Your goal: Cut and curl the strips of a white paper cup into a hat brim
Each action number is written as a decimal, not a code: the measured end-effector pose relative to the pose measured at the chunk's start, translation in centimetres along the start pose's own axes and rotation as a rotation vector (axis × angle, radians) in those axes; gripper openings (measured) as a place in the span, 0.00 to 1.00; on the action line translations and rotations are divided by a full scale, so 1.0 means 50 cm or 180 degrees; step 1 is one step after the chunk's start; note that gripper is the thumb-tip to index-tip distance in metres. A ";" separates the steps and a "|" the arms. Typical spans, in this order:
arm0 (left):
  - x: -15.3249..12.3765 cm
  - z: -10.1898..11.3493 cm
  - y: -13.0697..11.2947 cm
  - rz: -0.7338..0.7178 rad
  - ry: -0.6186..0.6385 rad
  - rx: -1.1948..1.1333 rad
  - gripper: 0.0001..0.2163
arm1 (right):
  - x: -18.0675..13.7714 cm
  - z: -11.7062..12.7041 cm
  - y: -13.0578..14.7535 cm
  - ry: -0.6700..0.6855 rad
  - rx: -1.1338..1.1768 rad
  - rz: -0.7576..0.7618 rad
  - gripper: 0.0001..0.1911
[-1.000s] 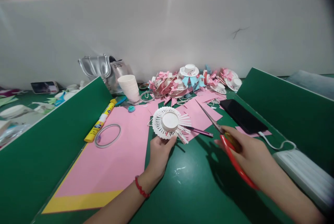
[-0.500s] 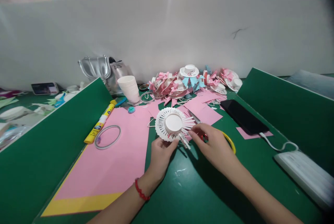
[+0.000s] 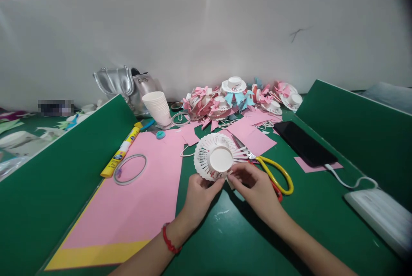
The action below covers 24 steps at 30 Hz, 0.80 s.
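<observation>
A white paper cup (image 3: pixel 220 159), its wall cut into strips that fan out around the round base, is held above the green table. My left hand (image 3: pixel 201 192) grips its lower left edge between thumb and fingers. At the lower right edge, my right hand (image 3: pixel 254 183) pinches one of the strips; the fingertips are close to the left thumb. Some strips on the right stick out straight, while those at the left and top form a woven-looking rim. Scissors (image 3: pixel 273 173) with yellow and red handles lie just beyond my right hand, partly hidden by it.
Pink paper (image 3: pixel 151 198) and a glue stick (image 3: pixel 120 151) lie at left, with a grey ring (image 3: pixel 130 169). Behind are stacked paper cups (image 3: pixel 157 107), a silver bag (image 3: pixel 119 85) and a pile of finished cup hats (image 3: pixel 209 102). A phone (image 3: pixel 304 144) and a face mask (image 3: pixel 380 220) lie at right.
My right hand has moved left and down to the cup's lower edge, uncovering the scissors' handles. The cut cup has shifted slightly right, and a strip there is now between my fingers.
</observation>
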State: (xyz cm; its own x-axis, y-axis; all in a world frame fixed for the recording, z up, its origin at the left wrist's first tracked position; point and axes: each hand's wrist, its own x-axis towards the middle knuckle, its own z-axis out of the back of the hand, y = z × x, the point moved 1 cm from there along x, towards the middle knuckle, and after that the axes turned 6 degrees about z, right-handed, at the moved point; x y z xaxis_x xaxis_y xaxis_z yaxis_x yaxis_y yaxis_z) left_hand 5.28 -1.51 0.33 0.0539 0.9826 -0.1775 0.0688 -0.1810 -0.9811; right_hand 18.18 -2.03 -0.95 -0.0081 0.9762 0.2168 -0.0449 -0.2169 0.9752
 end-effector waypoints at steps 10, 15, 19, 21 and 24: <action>-0.002 -0.001 -0.003 0.0176 0.0060 -0.0211 0.10 | -0.003 -0.006 0.005 -0.0012 0.0061 0.0050 0.07; -0.003 0.001 0.001 0.0198 -0.0071 -0.0104 0.10 | -0.004 -0.006 0.002 0.0008 -0.0003 0.0123 0.07; 0.000 0.003 0.007 0.0167 -0.0161 -0.0021 0.10 | -0.006 -0.005 0.001 0.0121 -0.0126 0.0296 0.07; 0.002 0.003 0.008 0.0119 -0.0120 -0.0044 0.11 | -0.006 -0.004 0.001 0.0173 -0.0214 0.0363 0.06; 0.003 0.004 0.010 0.0108 -0.0159 -0.0003 0.10 | -0.007 -0.003 0.001 0.0194 -0.0397 0.0465 0.06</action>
State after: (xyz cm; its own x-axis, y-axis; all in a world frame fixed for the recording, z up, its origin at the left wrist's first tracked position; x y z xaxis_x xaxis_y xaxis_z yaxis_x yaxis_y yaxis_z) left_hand 5.10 -1.44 -0.19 0.0065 0.9767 -0.2144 0.0688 -0.2143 -0.9743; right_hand 18.03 -2.36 -0.98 -0.0839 0.9334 0.3488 -0.1622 -0.3581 0.9195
